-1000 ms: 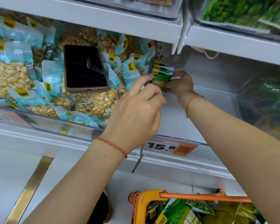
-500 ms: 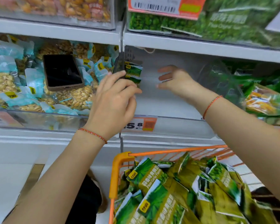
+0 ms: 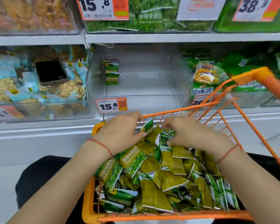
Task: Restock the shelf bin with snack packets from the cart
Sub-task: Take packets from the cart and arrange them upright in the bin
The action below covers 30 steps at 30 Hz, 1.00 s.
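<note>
In front of me the white shelf (image 3: 152, 38) carries clear bins side by side. The middle bin (image 3: 176, 75) holds two green packets (image 3: 111, 73) at its far left. The left bin (image 3: 39, 109) holds nut bags (image 3: 66, 89) with a phone (image 3: 50, 72) on top.

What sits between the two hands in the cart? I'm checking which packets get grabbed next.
In the head view, green pea packets fill the gap between left hand and right hand.
</note>
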Motion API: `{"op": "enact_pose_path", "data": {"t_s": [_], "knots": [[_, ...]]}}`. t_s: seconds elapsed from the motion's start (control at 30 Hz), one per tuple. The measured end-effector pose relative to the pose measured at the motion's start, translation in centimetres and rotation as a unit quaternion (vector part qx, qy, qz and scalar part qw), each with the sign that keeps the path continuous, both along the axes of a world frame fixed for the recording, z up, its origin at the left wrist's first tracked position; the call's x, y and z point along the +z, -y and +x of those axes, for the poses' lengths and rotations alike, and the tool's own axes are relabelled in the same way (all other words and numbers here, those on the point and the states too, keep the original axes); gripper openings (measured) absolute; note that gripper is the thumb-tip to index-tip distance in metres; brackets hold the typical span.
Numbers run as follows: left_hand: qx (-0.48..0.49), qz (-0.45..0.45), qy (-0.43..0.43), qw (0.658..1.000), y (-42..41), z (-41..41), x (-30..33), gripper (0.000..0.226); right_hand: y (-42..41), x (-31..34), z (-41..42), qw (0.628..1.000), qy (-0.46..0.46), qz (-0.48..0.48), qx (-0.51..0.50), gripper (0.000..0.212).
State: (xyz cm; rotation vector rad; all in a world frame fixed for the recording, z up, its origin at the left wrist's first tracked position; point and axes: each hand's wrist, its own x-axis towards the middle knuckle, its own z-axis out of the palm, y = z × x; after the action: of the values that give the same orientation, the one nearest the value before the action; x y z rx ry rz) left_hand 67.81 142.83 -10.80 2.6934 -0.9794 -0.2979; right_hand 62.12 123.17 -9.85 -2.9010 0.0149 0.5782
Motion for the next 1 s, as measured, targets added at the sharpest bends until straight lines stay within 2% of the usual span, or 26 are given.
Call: {"op": "enact_pose_path", "data": {"t_s": [0.07, 0.13, 0.27, 0.37, 0.43, 0.5, 0.57, 0.67, 0.77, 0.83, 0.9, 0.93, 1.0], "knots": [[0.029, 0.045, 0.015, 0.998, 0.6, -0.1, -0.6, 0.041, -0.6, -1.3, -0.6, 1.000, 0.006, 0.002, 0.004, 0.056], [0.029, 0.093, 0.048, 0.994, 1.6, -0.5, -1.1, 0.043, -1.2, -2.2, -0.4, 0.999, 0.030, 0.006, -0.018, 0.052], [0.062, 0.087, 0.127, 0.986, 3.0, -1.2, -2.0, 0.035, -2.3, -3.6, 0.0, 0.994, 0.094, -0.057, -0.029, 0.052], [0.096, 0.003, 0.126, 0.987, 2.4, -1.1, -2.8, 0.039, -2.4, -3.9, 0.1, 0.997, 0.061, 0.007, -0.049, 0.061], [0.118, -0.112, 0.102, 0.981, 1.7, -0.8, -2.9, 0.043, -2.0, -3.3, 0.2, 0.988, 0.035, 0.113, -0.096, 0.076], [0.134, -0.265, 0.038, 0.954, 1.2, -0.5, -2.3, 0.046, -1.2, -2.6, 0.4, 0.968, 0.069, 0.198, -0.136, 0.075], [0.167, -0.387, -0.036, 0.906, 1.4, -0.3, -1.3, 0.051, -0.3, -2.0, 0.5, 0.926, 0.119, 0.309, -0.180, 0.059], [0.204, -0.478, -0.127, 0.845, 2.3, -0.2, -0.2, 0.040, 0.8, -1.9, 0.4, 0.814, 0.176, 0.497, -0.245, 0.044], [0.220, -0.552, -0.212, 0.776, 3.6, 0.3, -0.1, 0.026, 1.0, -1.5, 0.4, 0.709, 0.183, 0.610, -0.304, 0.028], [0.219, -0.584, -0.231, 0.747, 4.4, 0.6, -0.1, 0.012, 1.0, -1.1, 0.3, 0.677, 0.201, 0.637, -0.309, 0.014], [0.210, -0.597, -0.229, 0.739, 5.2, 0.5, -0.3, 0.013, 1.0, -1.0, 0.2, 0.663, 0.227, 0.639, -0.317, 0.009], [0.206, -0.598, -0.225, 0.741, 5.5, 0.3, -0.6, 0.019, 1.1, -1.3, 0.2, 0.661, 0.238, 0.633, -0.326, 0.011], [0.206, -0.594, -0.207, 0.750, 5.9, -0.1, -0.9, 0.030, 1.1, -1.6, 0.3, 0.651, 0.247, 0.629, -0.345, 0.029]]}}
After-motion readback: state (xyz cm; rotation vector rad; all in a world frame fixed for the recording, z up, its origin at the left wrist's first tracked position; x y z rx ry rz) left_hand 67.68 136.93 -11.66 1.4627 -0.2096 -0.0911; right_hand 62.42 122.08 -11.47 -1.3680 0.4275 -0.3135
